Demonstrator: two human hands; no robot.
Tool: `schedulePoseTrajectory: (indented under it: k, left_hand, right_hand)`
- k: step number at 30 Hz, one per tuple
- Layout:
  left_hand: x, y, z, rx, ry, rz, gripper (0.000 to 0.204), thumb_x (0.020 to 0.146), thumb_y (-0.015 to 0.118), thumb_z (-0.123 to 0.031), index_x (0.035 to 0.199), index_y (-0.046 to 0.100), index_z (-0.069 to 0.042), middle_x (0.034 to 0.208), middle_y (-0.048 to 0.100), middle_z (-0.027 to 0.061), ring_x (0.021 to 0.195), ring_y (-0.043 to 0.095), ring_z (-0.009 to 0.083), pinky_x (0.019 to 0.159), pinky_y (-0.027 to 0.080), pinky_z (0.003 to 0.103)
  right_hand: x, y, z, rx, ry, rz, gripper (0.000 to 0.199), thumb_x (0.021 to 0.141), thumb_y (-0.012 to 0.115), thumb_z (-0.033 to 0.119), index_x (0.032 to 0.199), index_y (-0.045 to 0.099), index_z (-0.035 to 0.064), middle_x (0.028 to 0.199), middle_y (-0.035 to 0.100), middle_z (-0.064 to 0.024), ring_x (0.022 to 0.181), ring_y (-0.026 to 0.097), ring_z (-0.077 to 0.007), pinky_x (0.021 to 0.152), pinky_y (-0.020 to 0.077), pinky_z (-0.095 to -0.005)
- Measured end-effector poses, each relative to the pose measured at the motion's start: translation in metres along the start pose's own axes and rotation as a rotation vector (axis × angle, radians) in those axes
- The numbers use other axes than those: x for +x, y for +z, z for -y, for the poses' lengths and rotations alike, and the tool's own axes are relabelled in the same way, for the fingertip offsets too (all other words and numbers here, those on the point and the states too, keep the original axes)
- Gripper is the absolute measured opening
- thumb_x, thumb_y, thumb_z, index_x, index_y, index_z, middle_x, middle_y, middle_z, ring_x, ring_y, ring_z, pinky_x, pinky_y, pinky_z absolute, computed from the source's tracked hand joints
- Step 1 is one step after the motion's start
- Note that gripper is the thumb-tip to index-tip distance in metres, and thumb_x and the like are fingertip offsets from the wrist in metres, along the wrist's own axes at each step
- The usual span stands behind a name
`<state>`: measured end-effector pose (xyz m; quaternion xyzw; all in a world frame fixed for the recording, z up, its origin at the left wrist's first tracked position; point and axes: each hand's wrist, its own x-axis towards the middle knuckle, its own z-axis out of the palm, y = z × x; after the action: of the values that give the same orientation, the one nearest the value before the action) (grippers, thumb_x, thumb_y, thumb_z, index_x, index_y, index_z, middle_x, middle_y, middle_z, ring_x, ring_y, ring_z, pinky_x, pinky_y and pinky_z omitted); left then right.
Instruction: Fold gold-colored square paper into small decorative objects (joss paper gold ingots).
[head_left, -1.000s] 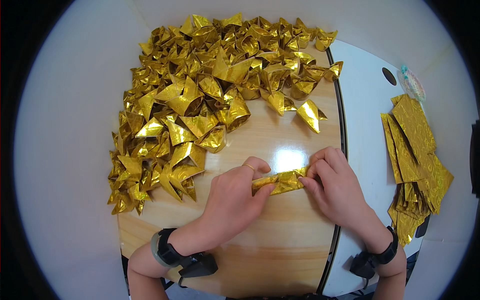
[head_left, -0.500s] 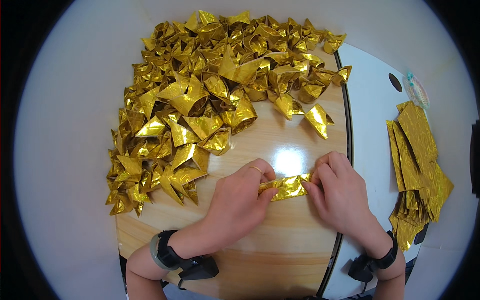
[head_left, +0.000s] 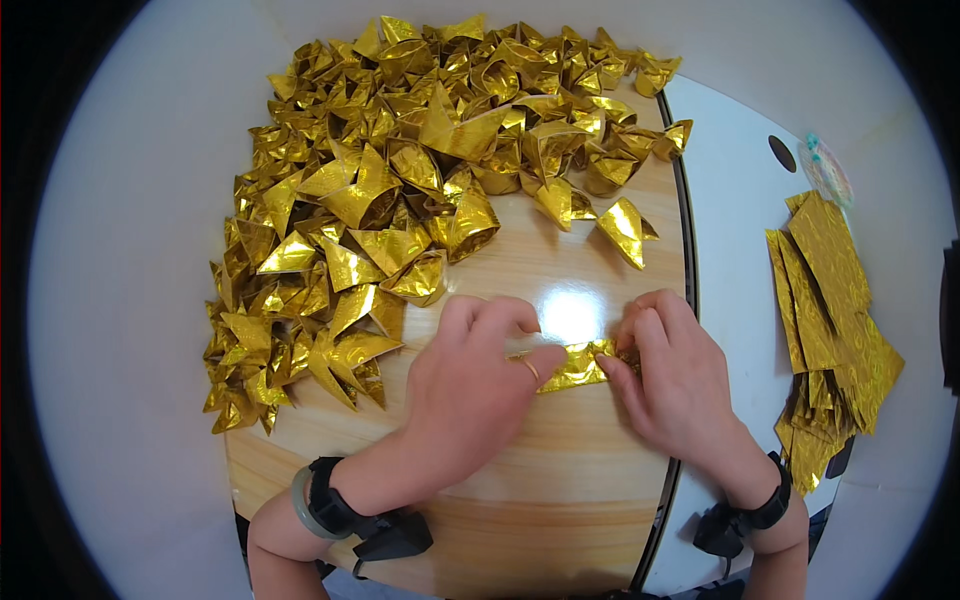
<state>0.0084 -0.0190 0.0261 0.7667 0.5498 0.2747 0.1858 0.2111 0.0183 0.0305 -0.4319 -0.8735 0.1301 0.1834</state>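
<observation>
Gold foil covers the folded strip (head_left: 575,374), which lies level near the centre of the frame, slightly right and below the middle, just over the wood-grain surface (head_left: 540,470). The right hand (head_left: 675,375) pinches its right end, thumb in front and bent fingers behind. The left hand (head_left: 475,370) reaches over its left end with thumb and fingers spread apart; the thumb lies across the strip, the index curls above it, and whether the thumb presses down I cannot tell. A thin ring (head_left: 531,369) circles a digit of the left hand.

Both wrists wear black straps (head_left: 328,500) with boxy dark devices (head_left: 395,535); a pale bracelet (head_left: 304,508) sits beside the strap at lower left. A large heap of folded gold paper shapes (head_left: 365,195) fills the upper left and top of the frame, with one shape (head_left: 625,232) near its right edge, above the right hand. At the right of the frame, overlapping gold sheets (head_left: 830,270) rest on a white surface (head_left: 735,220), just below a round, teal-trimmed object (head_left: 828,172).
</observation>
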Motion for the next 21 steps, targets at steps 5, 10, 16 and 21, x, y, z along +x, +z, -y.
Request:
schedulePoseTrajectory:
  k: [5,10,16,21]
  left_hand:
    - [-0.004,0.003,0.002,0.262,0.456,0.146,0.038,0.074,0.067,-0.011,0.112,0.069,-0.017,0.091,0.050,0.0018,0.083,0.051,0.0189,0.064,0.046,0.025]
    - [-0.005,0.006,-0.005,0.352,0.370,0.143,0.050,0.073,0.063,-0.008,0.121,0.066,-0.020,0.088,0.048,0.0003,0.083,0.050,0.0175,0.064,0.047,0.024]
    - [-0.001,0.005,0.005,0.367,0.419,0.125,0.043,0.074,0.068,-0.013,0.117,0.067,-0.019,0.087,0.050,-0.0015,0.081,0.052,0.0154,0.059,0.047,0.024]
    - [0.006,0.004,0.011,0.150,0.315,0.052,0.025,0.075,0.076,-0.027,0.094,0.069,-0.011,0.079,0.054,-0.0012,0.069,0.055,0.0140,0.054,0.047,0.027]
  right_hand:
    - [0.000,-0.004,-0.014,0.007,-0.003,0.041,0.027,0.076,0.073,0.017,0.090,0.052,0.0067,0.091,0.048,-0.0096,0.086,0.051,-0.0284,0.070,0.0438,-0.0382]
    - [-0.004,-0.019,-0.024,-0.060,0.033,0.091,0.031,0.074,0.076,0.021,0.091,0.053,0.0084,0.093,0.049,-0.0083,0.094,0.048,-0.0273,0.081,0.0377,-0.0404]
    - [-0.007,-0.031,-0.049,0.170,-0.108,0.153,0.035,0.074,0.075,0.016,0.105,0.058,0.0123,0.106,0.054,-0.0047,0.104,0.047,-0.0257,0.089,0.0350,-0.0410]
    - [-0.007,-0.032,-0.039,0.352,-0.123,0.351,0.038,0.075,0.068,0.004,0.111,0.059,0.0104,0.105,0.056,-0.0067,0.099,0.055,-0.0249,0.087,0.0426,-0.0347]
